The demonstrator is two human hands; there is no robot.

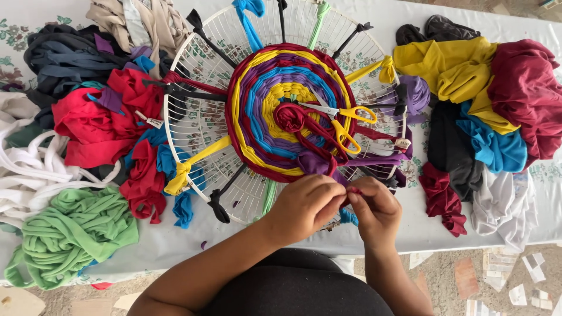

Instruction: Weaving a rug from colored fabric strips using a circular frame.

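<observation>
at the near edge of the table, the left hand and right hand meet, fingers closed and pinching a dark red strip between them; how much of the strip they hold is hidden by the knuckles. the strip sits at the near rim of the round wire frame, just below the woven disc of red, yellow, purple and blue rings.

risk, as i judge it: pulling the strip too hard could pucker the disc's outer ring or drag a spoke strip off the rim; a loose pinch could let the end slip back and the last round slacken. the yellow scissors lie on the disc near its middle, just beyond the hands, and a tug on the weave could shift them or snag the loose red coil beside them.

no real container is in view; the frame only carries the weave and scissors. cloth lies in loose heaps: green pile at the near left corner, red pile beyond it, and maroon pile at the far right edge.
</observation>
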